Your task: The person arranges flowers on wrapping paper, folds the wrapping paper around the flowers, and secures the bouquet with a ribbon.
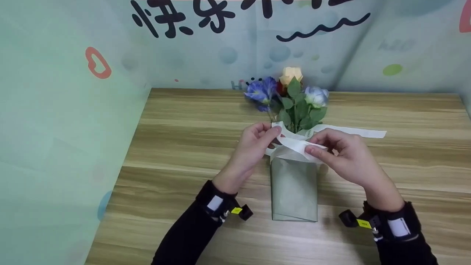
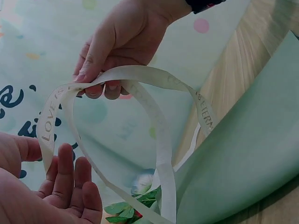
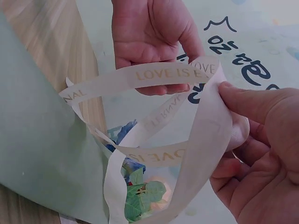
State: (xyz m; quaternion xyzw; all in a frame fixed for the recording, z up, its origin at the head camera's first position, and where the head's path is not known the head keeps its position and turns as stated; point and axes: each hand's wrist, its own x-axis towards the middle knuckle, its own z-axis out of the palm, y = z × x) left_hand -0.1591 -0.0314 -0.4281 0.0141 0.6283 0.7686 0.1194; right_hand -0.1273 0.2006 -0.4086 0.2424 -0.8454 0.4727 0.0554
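Observation:
A white ribbon (image 1: 294,144) with gold lettering forms loops above a bouquet, around the neck of its pale green wrapping paper (image 1: 294,191). My left hand (image 1: 254,141) pinches one part of the ribbon between thumb and fingers, left of the loops. Across from it, my right hand (image 1: 342,156) pinches another part of the ribbon. "LOVE IS" can be read on the ribbon (image 3: 159,74) in the right wrist view. Beyond the hands lie the flowers: a blue one (image 1: 261,92), a cream rose (image 1: 291,76) and a pale blue bloom (image 1: 316,96), with green leaves (image 1: 294,108).
The bouquet lies on a wood-grain table (image 1: 191,147), flowers towards the back edge. A loose ribbon tail (image 1: 360,131) stretches right across the tabletop. Behind and to the left hangs a pale printed backdrop (image 1: 220,55) with dark lettering.

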